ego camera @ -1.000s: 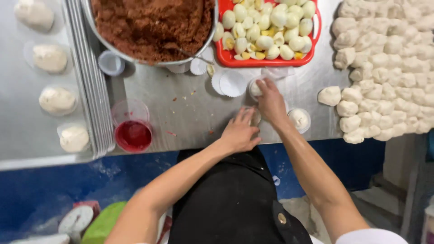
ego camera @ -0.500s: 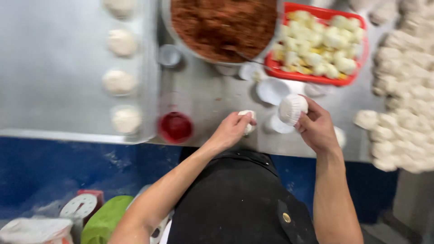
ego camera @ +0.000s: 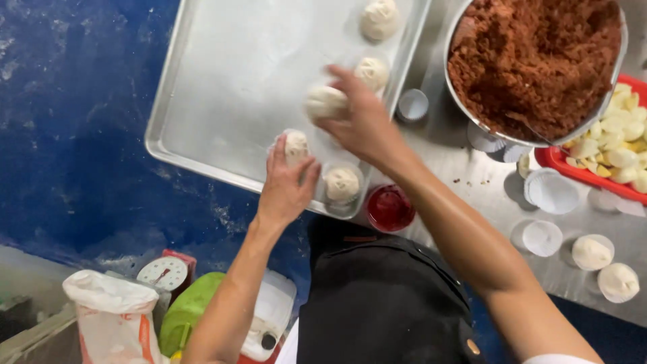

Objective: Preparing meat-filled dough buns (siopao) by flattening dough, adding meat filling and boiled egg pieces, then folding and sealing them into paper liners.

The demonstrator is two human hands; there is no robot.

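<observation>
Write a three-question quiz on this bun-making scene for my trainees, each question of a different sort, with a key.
1. True or false: the left hand is setting a dough bun on the metal tray.
2. What does the right hand carry over the tray? A) a spoon B) a bun C) a paper cup
3. What fills the big metal bowl beside the tray?

Key
1. True.
2. B.
3. A reddish-brown crumbly filling.
</observation>
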